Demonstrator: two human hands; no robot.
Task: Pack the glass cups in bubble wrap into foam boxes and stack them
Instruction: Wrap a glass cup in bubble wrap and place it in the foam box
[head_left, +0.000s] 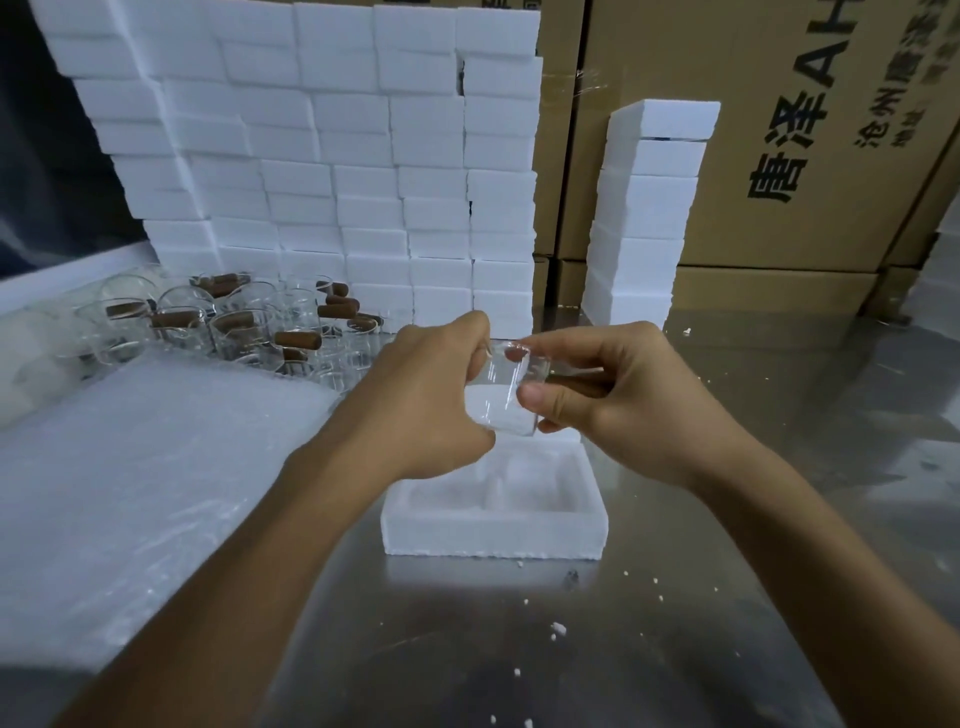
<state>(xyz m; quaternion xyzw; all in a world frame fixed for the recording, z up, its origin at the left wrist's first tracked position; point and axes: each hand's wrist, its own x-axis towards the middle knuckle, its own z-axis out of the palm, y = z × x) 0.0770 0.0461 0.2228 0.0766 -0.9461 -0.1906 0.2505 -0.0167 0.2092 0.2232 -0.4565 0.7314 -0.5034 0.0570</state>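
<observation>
Clear glass cup (506, 387) hangs just above the open white foam box (493, 512), pinched by both the left hand (431, 395) and right hand (618, 400), probably to steady it for lowering inside.

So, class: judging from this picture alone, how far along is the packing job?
Done: a large wall of foam boxes and a shorter stack stand behind. In hand: the left hand and right hand hold a glass cup over an open foam box, whose moulded pockets look unfilled. Left: many glass cups with brown handles wait beside the bubble wrap.
</observation>
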